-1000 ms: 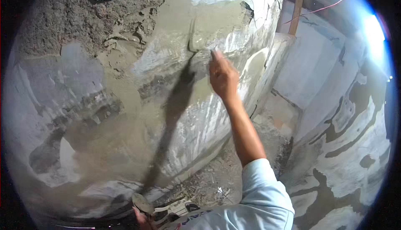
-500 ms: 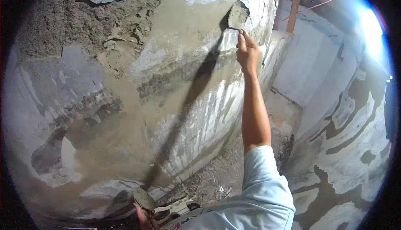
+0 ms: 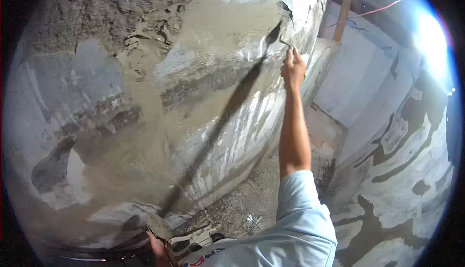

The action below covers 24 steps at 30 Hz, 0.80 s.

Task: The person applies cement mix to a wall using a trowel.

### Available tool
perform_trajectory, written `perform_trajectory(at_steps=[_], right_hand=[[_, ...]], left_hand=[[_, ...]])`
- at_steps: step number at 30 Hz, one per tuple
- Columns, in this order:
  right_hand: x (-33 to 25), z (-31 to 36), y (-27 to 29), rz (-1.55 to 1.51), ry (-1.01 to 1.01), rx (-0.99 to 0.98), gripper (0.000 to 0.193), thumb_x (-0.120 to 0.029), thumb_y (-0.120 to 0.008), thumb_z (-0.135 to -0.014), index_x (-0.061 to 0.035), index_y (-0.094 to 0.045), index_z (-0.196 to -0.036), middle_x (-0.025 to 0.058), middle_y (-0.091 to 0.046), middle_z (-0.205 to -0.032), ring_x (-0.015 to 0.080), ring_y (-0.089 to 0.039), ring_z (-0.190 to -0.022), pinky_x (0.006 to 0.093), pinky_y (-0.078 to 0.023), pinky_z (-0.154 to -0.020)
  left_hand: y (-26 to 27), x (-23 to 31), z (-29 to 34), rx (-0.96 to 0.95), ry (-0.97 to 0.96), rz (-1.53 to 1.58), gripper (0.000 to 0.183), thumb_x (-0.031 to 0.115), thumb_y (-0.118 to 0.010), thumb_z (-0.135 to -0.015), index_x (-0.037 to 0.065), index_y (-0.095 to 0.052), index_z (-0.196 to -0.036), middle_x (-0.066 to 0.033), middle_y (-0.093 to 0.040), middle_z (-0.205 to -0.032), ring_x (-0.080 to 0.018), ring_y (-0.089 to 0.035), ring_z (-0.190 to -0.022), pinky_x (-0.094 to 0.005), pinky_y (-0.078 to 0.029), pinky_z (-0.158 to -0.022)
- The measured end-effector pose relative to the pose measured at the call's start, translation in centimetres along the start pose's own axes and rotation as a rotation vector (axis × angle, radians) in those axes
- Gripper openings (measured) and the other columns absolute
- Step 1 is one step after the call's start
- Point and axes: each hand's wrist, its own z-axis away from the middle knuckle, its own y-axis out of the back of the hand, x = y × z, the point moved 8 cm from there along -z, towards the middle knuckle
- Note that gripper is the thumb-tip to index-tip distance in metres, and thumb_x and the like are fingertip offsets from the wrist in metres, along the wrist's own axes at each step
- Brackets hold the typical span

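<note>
My right hand [image 3: 293, 69] is raised at arm's length, its fingers closed round the handle of a small trowel [image 3: 285, 35]. The blade shows nearly edge-on and lies against or very close to the wall [image 3: 227, 22]; which of the two I cannot tell. Smooth wet mortar covers the wall left of it, and a cracked, chipped edge [image 3: 286, 9] runs just above. Low in the picture, my left hand [image 3: 157, 248] grips a mortar-coated piece with a rounded end [image 3: 159, 227]. Most of that piece and of the hand is cut off or hidden.
Rough exposed mortar [image 3: 104, 20] marks the wall's upper left. A second patchy wall [image 3: 397, 170] stands on the right. Between them lies a rubble-strewn floor [image 3: 242, 201]. Farther back are a wooden post [image 3: 343, 15], a red cord [image 3: 382, 9] and a bright lamp [image 3: 431, 49].
My right hand has come down slightly with the trowel, and its blade has turned from showing its flat face to nearly edge-on. My left hand still holds the mortar-coated piece.
</note>
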Motion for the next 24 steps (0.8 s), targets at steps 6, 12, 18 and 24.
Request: perform_trajectory(at_steps=[6, 12, 18, 24], right_hand=[[-10.3, 7.5, -4.6, -0.147, 0.353, -0.103, 0.030, -0.011, -0.065, -0.097, 0.0013, -0.067, -0.124, 0.0240, -0.073, -0.109, 0.0199, -0.073, -0.098, 0.0309, -0.055, -0.082], [-12.6, 15.5, -4.7, -0.094, 0.448, -0.392, 0.041, -0.005, -0.069, -0.092, -0.0093, -0.065, -0.133, 0.0159, -0.074, -0.098, 0.0169, -0.069, -0.073, 0.0311, -0.055, -0.061], [-12.0, 13.7, -4.5, -0.004, 0.418, -0.172, 0.044, -0.003, -0.070, -0.091, -0.0062, -0.062, -0.134, 0.0142, -0.071, -0.094, 0.0185, -0.067, -0.072, 0.0309, -0.053, -0.062], [-10.9, 17.2, -5.8, 0.008, 0.408, -0.259, 0.039, -0.005, -0.068, -0.093, -0.0038, -0.062, -0.132, 0.0197, -0.073, -0.107, 0.0217, -0.073, -0.083, 0.0331, -0.056, -0.061]], left_hand=[[5.8, -1.6, 0.0, 0.376, 0.007, 0.405, 0.067, 0.058, -0.031, -0.106, 0.014, -0.034, -0.156, -0.0109, -0.046, -0.150, -0.0279, -0.045, -0.137, -0.0440, -0.032, -0.117], [-1.6, 1.1, 1.3, -0.165, -0.026, 0.094, 0.075, 0.073, -0.038, -0.097, 0.014, -0.045, -0.142, -0.0064, -0.055, -0.132, -0.0189, -0.062, -0.085, -0.0290, -0.051, -0.060], [-0.7, -0.6, 0.1, -0.004, 0.070, 0.037, 0.081, 0.077, -0.041, -0.094, 0.016, -0.037, -0.148, -0.0046, -0.055, -0.128, -0.0159, -0.053, -0.069, -0.0262, -0.038, -0.048], [-0.2, -0.4, -0.4, -0.055, -0.091, 0.028, 0.081, 0.077, -0.039, -0.094, 0.015, -0.042, -0.145, -0.0089, -0.064, -0.110, -0.0204, -0.061, -0.067, -0.0312, -0.041, -0.043]])
